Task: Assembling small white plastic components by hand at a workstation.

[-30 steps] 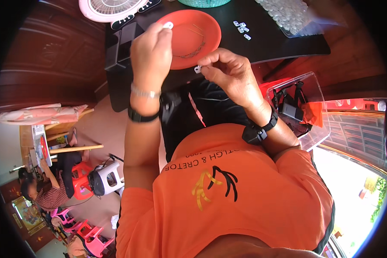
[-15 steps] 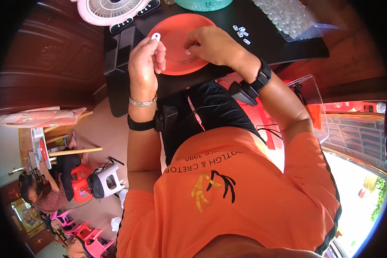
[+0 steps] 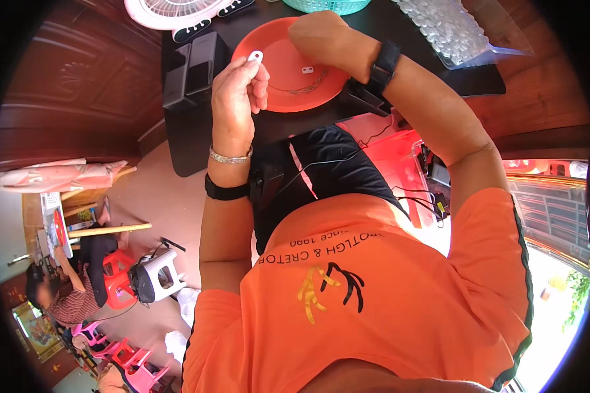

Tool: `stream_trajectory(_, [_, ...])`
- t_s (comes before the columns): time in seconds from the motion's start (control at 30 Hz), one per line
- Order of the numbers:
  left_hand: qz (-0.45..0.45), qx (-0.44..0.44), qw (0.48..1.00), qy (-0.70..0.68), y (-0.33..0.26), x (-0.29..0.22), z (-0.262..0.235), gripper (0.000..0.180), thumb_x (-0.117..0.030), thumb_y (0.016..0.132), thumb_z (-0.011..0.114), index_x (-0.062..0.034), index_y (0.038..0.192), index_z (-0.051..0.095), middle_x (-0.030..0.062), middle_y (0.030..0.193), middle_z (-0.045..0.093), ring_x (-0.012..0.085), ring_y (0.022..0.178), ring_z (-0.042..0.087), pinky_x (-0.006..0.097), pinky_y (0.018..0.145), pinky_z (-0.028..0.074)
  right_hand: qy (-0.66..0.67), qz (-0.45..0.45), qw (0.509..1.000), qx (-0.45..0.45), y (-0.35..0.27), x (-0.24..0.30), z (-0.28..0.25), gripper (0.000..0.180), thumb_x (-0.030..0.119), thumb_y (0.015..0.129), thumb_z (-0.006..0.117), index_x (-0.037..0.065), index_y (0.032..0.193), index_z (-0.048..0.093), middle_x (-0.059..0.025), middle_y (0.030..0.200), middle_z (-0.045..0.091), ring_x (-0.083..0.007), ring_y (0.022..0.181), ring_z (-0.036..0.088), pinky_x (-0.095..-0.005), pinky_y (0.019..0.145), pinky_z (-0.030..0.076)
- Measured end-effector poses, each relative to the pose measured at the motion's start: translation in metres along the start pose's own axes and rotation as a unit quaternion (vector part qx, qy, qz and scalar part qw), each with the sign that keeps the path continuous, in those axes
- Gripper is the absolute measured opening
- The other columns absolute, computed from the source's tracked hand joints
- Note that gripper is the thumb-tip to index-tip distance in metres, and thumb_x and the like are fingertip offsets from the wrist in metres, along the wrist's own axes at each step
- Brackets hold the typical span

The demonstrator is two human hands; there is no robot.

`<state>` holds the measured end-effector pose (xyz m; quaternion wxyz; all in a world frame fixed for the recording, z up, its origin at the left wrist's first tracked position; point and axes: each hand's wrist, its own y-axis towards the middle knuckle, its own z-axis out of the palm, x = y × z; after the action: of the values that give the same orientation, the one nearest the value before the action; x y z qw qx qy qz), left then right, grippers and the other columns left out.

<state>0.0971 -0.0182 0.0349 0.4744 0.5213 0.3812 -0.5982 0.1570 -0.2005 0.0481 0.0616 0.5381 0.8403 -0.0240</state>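
Note:
Over the left side of a round orange-red plate (image 3: 278, 40), my left hand (image 3: 237, 95) is closed, thumb and fingers pinching a small white plastic tab with a hole (image 3: 255, 57). My right hand (image 3: 328, 40) is bent over the plate's far right part; its fingers are turned away and hidden, so what they hold cannot be made out. A small white piece with dark holes (image 3: 307, 69) lies on the plate below that hand. Near it are several thin metal bits (image 3: 318, 83), too fine to name.
A black table (image 3: 413, 78) carries the plate. Around it stand a pink-white fan (image 3: 177, 13), grey-black boxes (image 3: 193, 69), a green basket (image 3: 328, 5) and a clear tray of whitish pieces (image 3: 449, 29). At far left a person (image 3: 72, 295) sits near stools (image 3: 160, 278).
My right hand has moved away from me, off the plate's middle, leaving the small white piece lying there. My left hand keeps its pinch on the tab. The whole view has shifted slightly.

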Motion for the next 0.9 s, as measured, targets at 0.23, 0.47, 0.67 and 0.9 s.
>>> stream_trajectory(0.23, [-0.074,0.048,0.981,-0.173,0.0,0.004,-0.006,0.026,-0.025,0.089,0.049,-0.0053,0.071,0.051,0.0024,0.058,0.045,0.013,0.048,0.042,0.023,0.043,0.029,0.009,-0.034,0.999,-0.004,0.0,-0.004,0.008,0.01,0.011,0.068,0.063,0.003,0.068,0.069,-0.0158,0.073,0.066,-0.0326,0.072,0.065,-0.0414,0.061,0.052])
stream_trajectory(0.47, [-0.13,0.12,0.94,-0.29,0.008,0.003,-0.01,0.029,-0.024,0.091,0.048,-0.0033,0.071,0.05,0.006,0.058,0.045,0.0162,0.047,0.042,0.025,0.043,0.032,0.181,0.006,0.979,-0.091,-0.009,-0.014,0.01,0.022,0.013,0.075,0.059,0.001,0.093,0.064,-0.0189,0.083,0.066,-0.0358,0.08,0.063,-0.0412,0.072,0.05])
stream_trajectory(0.67, [-0.129,0.097,0.952,-0.259,0.009,0.004,-0.006,0.03,-0.025,0.091,0.048,-0.0039,0.07,0.051,0.006,0.057,0.047,0.0171,0.045,0.044,0.025,0.042,0.031,0.408,-0.034,0.896,-0.17,-0.026,-0.01,0.005,0.019,0.012,0.081,0.06,0.0,0.096,0.063,-0.0141,0.084,0.066,-0.0265,0.08,0.064,-0.0345,0.074,0.05])
stream_trajectory(0.9, [-0.116,0.065,0.965,-0.225,0.011,0.007,-0.006,0.025,-0.022,0.089,0.049,-0.004,0.072,0.052,0.0049,0.058,0.047,0.0158,0.045,0.044,0.025,0.041,0.03,0.415,-0.087,0.876,-0.229,-0.046,0.008,-0.013,0.012,0.007,0.083,0.061,0.004,0.093,0.065,-0.0052,0.082,0.062,-0.0141,0.074,0.063,-0.0261,0.068,0.049])
